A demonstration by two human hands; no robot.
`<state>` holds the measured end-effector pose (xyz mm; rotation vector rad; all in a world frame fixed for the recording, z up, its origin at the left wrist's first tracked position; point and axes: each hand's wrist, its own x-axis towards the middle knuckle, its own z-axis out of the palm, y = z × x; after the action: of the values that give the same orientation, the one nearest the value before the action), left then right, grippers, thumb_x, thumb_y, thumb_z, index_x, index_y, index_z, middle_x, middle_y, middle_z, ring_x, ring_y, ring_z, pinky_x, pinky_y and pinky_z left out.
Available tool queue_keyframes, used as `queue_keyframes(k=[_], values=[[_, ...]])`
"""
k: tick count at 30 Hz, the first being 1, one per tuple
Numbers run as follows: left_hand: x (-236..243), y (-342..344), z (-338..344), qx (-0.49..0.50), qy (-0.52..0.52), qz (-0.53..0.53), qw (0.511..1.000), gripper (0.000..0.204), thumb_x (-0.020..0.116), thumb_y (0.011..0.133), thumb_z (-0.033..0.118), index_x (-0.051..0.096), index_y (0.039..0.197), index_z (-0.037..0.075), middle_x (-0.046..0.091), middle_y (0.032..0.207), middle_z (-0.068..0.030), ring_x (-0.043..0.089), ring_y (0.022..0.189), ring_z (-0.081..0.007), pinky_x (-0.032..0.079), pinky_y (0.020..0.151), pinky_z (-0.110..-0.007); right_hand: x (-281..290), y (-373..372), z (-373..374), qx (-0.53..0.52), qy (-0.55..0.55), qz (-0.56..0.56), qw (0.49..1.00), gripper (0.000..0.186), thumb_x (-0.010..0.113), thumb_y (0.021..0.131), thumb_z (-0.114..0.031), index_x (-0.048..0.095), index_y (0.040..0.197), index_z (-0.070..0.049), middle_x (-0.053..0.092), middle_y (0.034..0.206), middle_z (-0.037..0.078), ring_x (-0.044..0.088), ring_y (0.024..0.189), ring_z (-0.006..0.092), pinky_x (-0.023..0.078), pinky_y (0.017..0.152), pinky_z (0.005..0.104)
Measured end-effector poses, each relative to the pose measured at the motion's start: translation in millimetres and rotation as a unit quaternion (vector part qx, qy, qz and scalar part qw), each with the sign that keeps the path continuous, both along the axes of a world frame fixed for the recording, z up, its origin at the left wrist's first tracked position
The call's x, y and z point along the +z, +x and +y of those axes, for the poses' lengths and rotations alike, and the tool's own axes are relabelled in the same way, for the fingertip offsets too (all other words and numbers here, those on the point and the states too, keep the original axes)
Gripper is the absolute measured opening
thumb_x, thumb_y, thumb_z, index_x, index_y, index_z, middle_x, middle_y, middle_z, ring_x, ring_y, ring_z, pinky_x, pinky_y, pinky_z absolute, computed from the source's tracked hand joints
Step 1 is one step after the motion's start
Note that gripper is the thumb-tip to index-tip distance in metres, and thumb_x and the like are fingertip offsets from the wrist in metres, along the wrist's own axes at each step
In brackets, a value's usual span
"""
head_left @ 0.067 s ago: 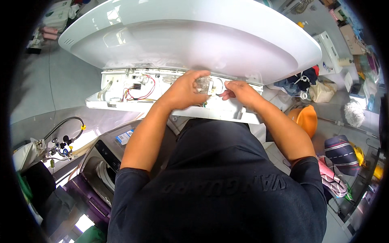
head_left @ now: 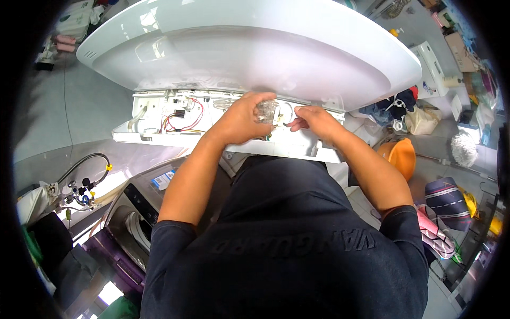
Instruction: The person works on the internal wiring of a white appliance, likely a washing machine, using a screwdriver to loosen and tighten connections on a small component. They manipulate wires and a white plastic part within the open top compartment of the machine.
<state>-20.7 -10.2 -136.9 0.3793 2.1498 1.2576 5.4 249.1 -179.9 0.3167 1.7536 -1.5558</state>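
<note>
My left hand point(head_left: 240, 120) is wrapped round a clear, rounded plastic part point(head_left: 266, 112) in the middle of a long, narrow white housing point(head_left: 183, 137). To its right, the fingers of my right hand point(head_left: 319, 122) are closed in a pinch beside the same part. A small dark piece shows at those fingertips, too small to name. A white ring-like piece point(head_left: 287, 114) lies between my hands. Red wires point(head_left: 201, 109) and a dark connector point(head_left: 179, 114) are at the housing's left. Behind it rises a large, glossy white curved panel point(head_left: 255, 58).
An orange basin point(head_left: 405, 160) stands to my right, with a pile of clothes point(head_left: 396, 109) beyond it. At my left are a grey washing machine point(head_left: 139, 198) and a black hose point(head_left: 94, 155) with valve fittings. A striped dark bundle point(head_left: 448, 203) lies at the far right.
</note>
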Motion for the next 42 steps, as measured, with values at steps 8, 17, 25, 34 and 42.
queue_keyframes(k=[8, 17, 25, 34, 42], values=[[-9, 2, -5, 0.008, 0.054, -0.008, 0.998, 0.077, 0.083, 0.079, 0.008, 0.056, 0.151, 0.010, 0.056, 0.140, -0.0114, 0.061, 0.119, -0.0207, 0.052, 0.106, -0.033, -9, 3, 5, -0.082, -0.104, -0.054, 0.990, 0.034, 0.053, 0.111, -0.027, 0.064, 0.127, 0.002, 0.071, 0.117, 0.012, 0.070, 0.111, 0.0183, 0.047, 0.106, 0.0320], [-4, 2, 0, -0.005, 0.041, 0.023, 0.999, 0.074, 0.085, 0.076, 0.017, 0.060, 0.145, 0.004, 0.059, 0.133, -0.0139, 0.062, 0.105, -0.0245, 0.055, 0.096, -0.035, -16, 2, 10, -0.058, -0.083, -0.057, 0.993, 0.029, 0.055, 0.109, -0.022, 0.065, 0.127, 0.000, 0.070, 0.118, 0.009, 0.068, 0.112, 0.0175, 0.047, 0.105, 0.0311], [-20, 6, 5, 0.041, -0.078, 0.170, 0.982, 0.074, 0.086, 0.073, 0.034, 0.066, 0.133, -0.005, 0.066, 0.129, -0.0260, 0.068, 0.117, -0.0387, 0.053, 0.103, -0.042, 11, 14, -2, 0.060, 0.080, 0.148, 0.984, 0.072, 0.080, 0.087, -0.011, 0.052, 0.154, -0.016, 0.056, 0.141, 0.009, 0.058, 0.115, 0.0180, 0.048, 0.104, 0.0346], [-18, 18, 23, 0.032, -0.029, 0.198, 0.979, 0.077, 0.083, 0.079, 0.034, 0.059, 0.139, -0.009, 0.063, 0.132, -0.0321, 0.067, 0.119, -0.0428, 0.054, 0.103, -0.046, 8, 15, -17, 0.094, 0.080, 0.194, 0.973, 0.093, 0.092, 0.076, -0.015, 0.046, 0.156, -0.009, 0.060, 0.139, 0.011, 0.061, 0.117, 0.0205, 0.052, 0.100, 0.0361], [-11, 6, -32, 0.111, 0.015, 0.185, 0.976, 0.040, 0.067, 0.099, 0.016, 0.065, 0.136, 0.003, 0.073, 0.121, -0.0223, 0.074, 0.104, -0.0332, 0.058, 0.092, -0.041, 0, 14, -20, 0.069, 0.064, 0.154, 0.984, 0.070, 0.092, 0.081, -0.010, 0.054, 0.139, -0.004, 0.067, 0.121, 0.004, 0.061, 0.112, 0.0142, 0.050, 0.101, 0.0310]])
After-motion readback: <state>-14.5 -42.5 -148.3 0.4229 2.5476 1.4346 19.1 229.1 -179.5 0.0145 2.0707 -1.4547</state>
